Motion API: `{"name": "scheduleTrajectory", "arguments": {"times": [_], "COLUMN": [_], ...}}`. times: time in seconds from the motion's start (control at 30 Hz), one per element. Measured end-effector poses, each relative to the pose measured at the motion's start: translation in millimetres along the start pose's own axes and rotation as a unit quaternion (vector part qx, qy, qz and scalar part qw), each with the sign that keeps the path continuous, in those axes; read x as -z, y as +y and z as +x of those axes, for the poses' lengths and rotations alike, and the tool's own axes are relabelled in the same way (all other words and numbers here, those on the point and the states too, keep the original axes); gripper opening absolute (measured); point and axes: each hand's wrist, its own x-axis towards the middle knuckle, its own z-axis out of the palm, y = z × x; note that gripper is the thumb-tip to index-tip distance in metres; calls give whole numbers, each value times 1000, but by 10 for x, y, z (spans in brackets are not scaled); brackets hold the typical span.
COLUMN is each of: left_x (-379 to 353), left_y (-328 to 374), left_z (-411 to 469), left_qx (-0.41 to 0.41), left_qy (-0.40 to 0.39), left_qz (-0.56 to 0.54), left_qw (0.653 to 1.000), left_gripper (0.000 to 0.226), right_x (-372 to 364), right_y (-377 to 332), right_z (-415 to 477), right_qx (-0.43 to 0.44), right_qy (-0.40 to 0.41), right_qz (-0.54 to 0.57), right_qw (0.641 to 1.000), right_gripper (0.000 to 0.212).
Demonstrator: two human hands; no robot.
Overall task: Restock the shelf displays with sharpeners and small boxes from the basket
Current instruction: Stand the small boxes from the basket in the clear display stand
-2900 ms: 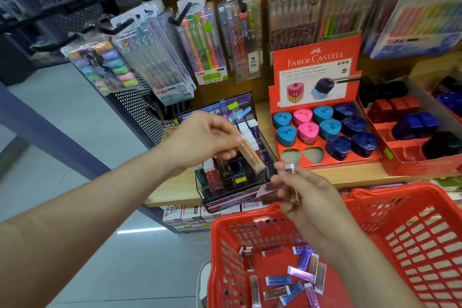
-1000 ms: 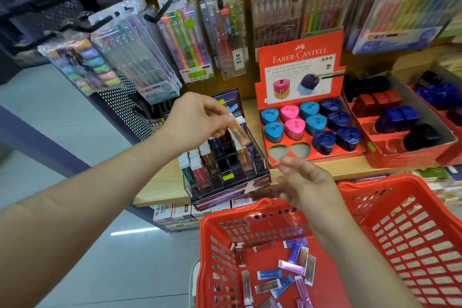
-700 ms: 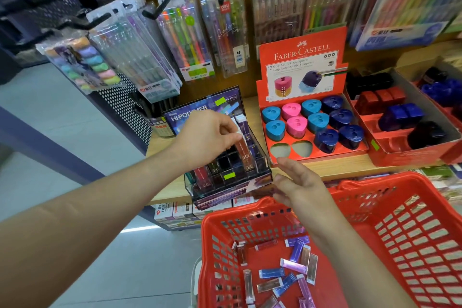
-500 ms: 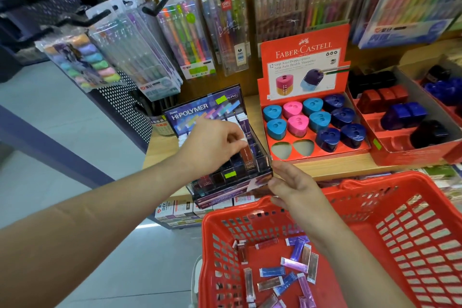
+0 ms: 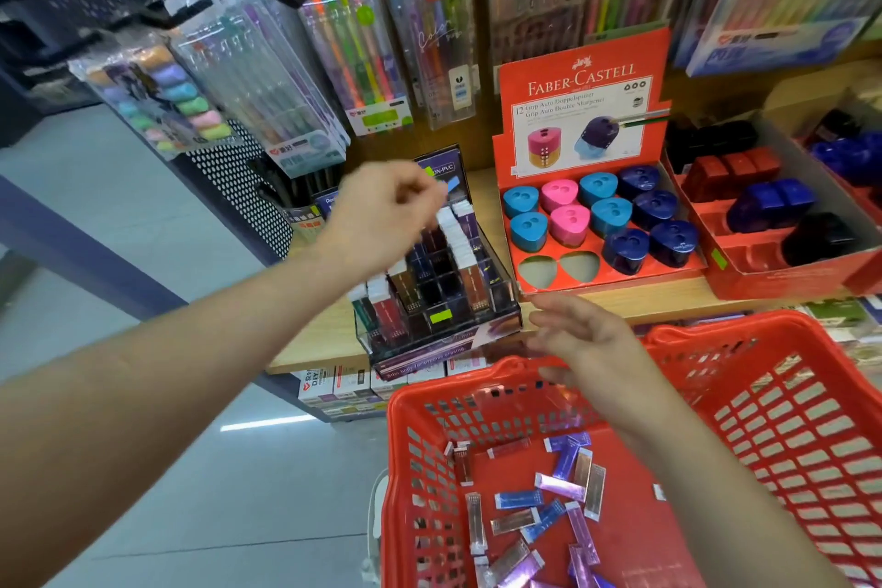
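A clear display case (image 5: 470,301) of slim lead boxes stands on the wooden shelf (image 5: 668,298). My left hand (image 5: 382,217) hovers blurred just above its back rows, fingers curled together with nothing seen in them. My right hand (image 5: 584,339) floats over the far rim of the red basket (image 5: 410,401), fingers spread and empty. Several small blue, purple and brown boxes (image 5: 549,499) lie loose on the basket floor. To the right, a red Faber-Castell tray (image 5: 580,105) holds blue, pink and navy sharpeners (image 5: 596,220), with two front sockets (image 5: 558,270) bare.
Another red tray (image 5: 787,282) with dark red, blue and black sharpeners sits at the far right. Pen packs (image 5: 362,62) hang from hooks above the shelf. Boxed stock (image 5: 334,389) fills the shelf below. Grey floor (image 5: 119,205) lies to the left.
The brown box my left hand held now stands in the display case, and the hand has lifted away empty. My right hand has opened and stayed near the basket rim.
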Motion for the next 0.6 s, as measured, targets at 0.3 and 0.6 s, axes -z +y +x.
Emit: {"name": "scheduleTrajectory", "arguments": {"times": [0.3,0.6], "left_x": [17,-1807], "left_y": [587,-344], "left_z": [-545,-1611], "left_qx": [-68,-59], "left_qy": [-232,-424], "left_qz": [54,310], "left_qw": [969,849], "left_gripper": [15,24], "right_x": [816,1464], "right_y": [116,1091], "right_z": [-105,-402], "right_qx": [30,-91], "right_qy": [-62,-108], "right_qz": [-345,-530], "right_qw": [936,836], "right_gripper": [16,43]}}
